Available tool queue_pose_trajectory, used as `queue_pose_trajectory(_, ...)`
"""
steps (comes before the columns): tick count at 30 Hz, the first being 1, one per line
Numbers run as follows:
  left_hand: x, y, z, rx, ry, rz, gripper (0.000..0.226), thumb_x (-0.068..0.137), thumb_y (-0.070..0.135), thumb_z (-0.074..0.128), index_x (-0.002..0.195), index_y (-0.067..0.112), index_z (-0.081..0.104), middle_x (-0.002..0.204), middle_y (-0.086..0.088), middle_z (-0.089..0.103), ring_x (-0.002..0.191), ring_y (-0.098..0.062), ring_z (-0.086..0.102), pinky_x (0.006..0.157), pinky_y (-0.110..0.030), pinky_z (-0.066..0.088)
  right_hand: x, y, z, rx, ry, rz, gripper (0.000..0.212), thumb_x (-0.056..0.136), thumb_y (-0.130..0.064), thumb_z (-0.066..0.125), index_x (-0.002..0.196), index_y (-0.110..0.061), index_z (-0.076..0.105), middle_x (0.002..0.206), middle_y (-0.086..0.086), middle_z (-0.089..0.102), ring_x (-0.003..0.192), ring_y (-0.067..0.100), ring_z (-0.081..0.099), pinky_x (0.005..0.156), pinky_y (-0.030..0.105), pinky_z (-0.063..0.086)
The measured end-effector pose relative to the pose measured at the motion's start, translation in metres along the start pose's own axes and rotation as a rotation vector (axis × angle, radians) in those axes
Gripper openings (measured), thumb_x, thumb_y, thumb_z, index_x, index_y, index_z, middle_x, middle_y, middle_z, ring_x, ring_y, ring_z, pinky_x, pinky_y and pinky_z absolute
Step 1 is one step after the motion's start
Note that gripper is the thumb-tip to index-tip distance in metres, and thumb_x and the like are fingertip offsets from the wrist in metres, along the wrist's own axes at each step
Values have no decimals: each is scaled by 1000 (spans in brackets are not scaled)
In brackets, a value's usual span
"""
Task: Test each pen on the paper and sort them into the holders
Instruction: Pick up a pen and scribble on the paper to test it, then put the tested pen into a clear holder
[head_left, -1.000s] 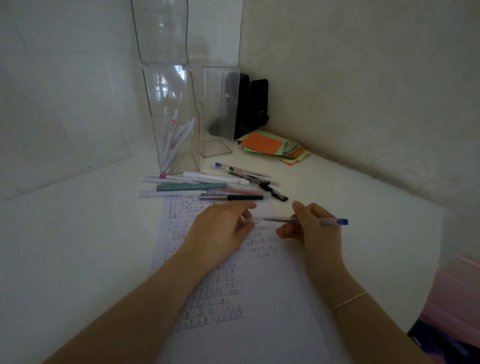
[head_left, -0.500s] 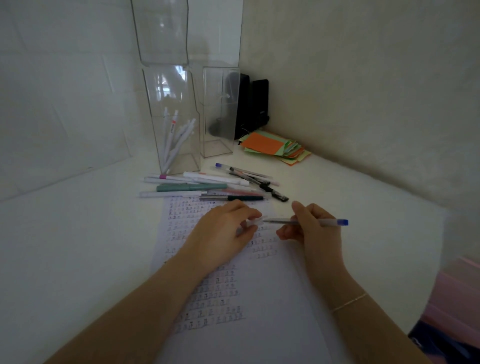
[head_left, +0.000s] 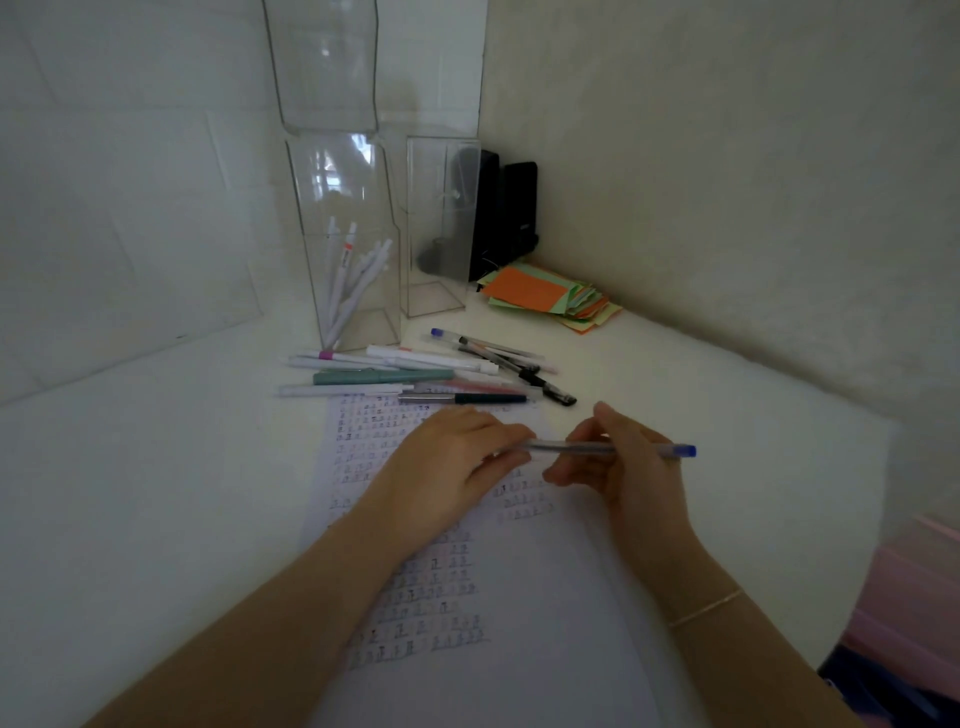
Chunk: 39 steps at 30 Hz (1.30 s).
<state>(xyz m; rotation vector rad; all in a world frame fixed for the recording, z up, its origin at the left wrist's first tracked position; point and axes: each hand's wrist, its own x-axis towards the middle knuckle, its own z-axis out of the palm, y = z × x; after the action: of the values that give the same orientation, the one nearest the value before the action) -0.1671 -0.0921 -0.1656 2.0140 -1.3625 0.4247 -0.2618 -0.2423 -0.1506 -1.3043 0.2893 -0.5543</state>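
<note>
Both hands hold a clear pen with a blue end (head_left: 571, 447) level above the paper (head_left: 519, 623), a sheet covered with small test marks. My right hand (head_left: 628, 478) grips the barrel near its middle, and the blue end sticks out to the right. My left hand (head_left: 447, 467) pinches the pen's left end between thumb and fingers. Several loose pens (head_left: 415, 374) lie in a row beyond the paper. Behind them, the left clear holder (head_left: 348, 249) has several white pens in it. The right clear holder (head_left: 441, 223) has no pens in it.
A stack of orange and green paper notes (head_left: 550, 296) lies at the back right by the wall. Two black objects (head_left: 514, 213) stand in the corner behind the holders. A taller clear box (head_left: 322, 62) rises above the left holder. Pink material (head_left: 914, 597) shows at the right edge.
My left fingers have moved right and closed onto the pen's left end, where a small gap showed before. My right hand and the pen have stayed almost still.
</note>
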Motion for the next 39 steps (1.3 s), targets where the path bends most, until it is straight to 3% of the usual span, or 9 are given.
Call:
queue_pose_trajectory(12,-1,7,1,125,-20,167,30,93,27,47,104,8,66,83,-2,66,75,-16,58,60,-31,53,3,-3,-4,27,-70,27,40,93,-7,43,61,8,60,47,22,57,40,31,55,48,33,52)
queue_pose_trajectory(16,3,12,0,170,-3,125,31,92,32,45,101,12,67,81,1,65,72,-14,59,53,-29,52,4,-3,1,-21,-10,38,35,91,-15,52,63,4,58,47,18,57,39,27,54,45,29,49)
queue_pose_trajectory(19,6,17,-2,139,40,20,30,93,34,45,103,16,66,85,4,64,74,-13,60,56,-26,51,12,-6,0,-16,222,54,25,85,-27,64,74,-6,60,59,10,62,47,20,57,53,29,49)
queue_pose_trajectory(22,6,12,-10,84,109,-96,33,93,37,43,109,19,65,99,6,65,83,-10,61,67,-24,52,21,-19,-3,-377,430,-255,21,84,-28,67,98,-19,55,99,9,63,66,13,55,69,31,47)
queue_pose_trajectory(25,19,10,-27,82,126,-143,34,91,40,41,104,20,65,91,7,63,77,-10,58,67,-27,51,29,-30,12,-1269,13,-900,27,81,-27,56,105,-16,60,99,5,59,81,19,54,72,31,42)
queue_pose_trajectory(29,67,10,-75,167,-5,-120,26,93,35,45,87,16,63,75,6,57,65,-8,51,65,-27,45,59,-63,52,-1474,-316,-1150,17,80,-20,47,76,-10,61,70,8,58,64,30,57,57,35,47)
queue_pose_trajectory(31,98,1,-113,78,-75,-196,22,89,40,55,90,22,66,72,8,60,62,-3,52,63,-23,45,85,-87,68,-1491,-371,-1105,22,84,-14,45,96,-6,62,75,9,62,65,32,61,52,34,48)
queue_pose_trajectory(34,146,-27,-162,155,-41,-260,41,79,50,63,113,28,57,99,7,61,87,-6,58,79,-24,48,126,-120,87,-1465,-372,-801,37,96,-14,42,132,-12,35,71,5,52,55,23,51,47,29,34)
queue_pose_trajectory(39,214,-79,-153,775,-95,-173,81,81,51,63,142,13,25,144,-14,31,125,-30,42,100,-41,40,178,-135,100,-1163,-284,-483,21,95,-12,44,112,-15,31,68,7,51,57,23,54,51,33,45)
